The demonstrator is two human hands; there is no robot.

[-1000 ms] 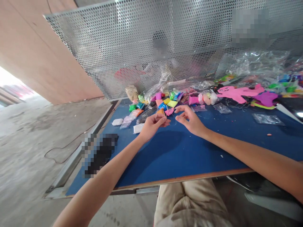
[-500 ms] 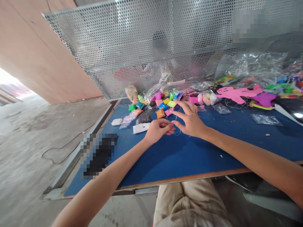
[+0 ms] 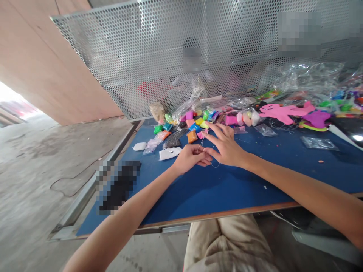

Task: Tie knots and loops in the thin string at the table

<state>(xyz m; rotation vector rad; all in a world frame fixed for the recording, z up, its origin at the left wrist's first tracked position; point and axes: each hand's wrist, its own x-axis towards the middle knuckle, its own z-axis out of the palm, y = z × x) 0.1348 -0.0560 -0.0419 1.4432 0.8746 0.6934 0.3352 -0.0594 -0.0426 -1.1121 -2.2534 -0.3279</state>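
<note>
My left hand rests low over the blue table with its fingers curled together, pinching a thin pale thread that loops above and beside it. My right hand touches the left hand's fingertips; its thumb and forefinger pinch the same thread while the other fingers spread out toward the small clay packets. An orange packet lies just beyond both hands.
A perforated metal screen stands at the table's back. Clear plastic bags and pink and purple foam cut-outs lie at the back right. White packets and a dark blurred object lie on the left.
Both hands came toward me and down to the table, and the right hand moved left until its fingertips met the left hand's at the thread.
</note>
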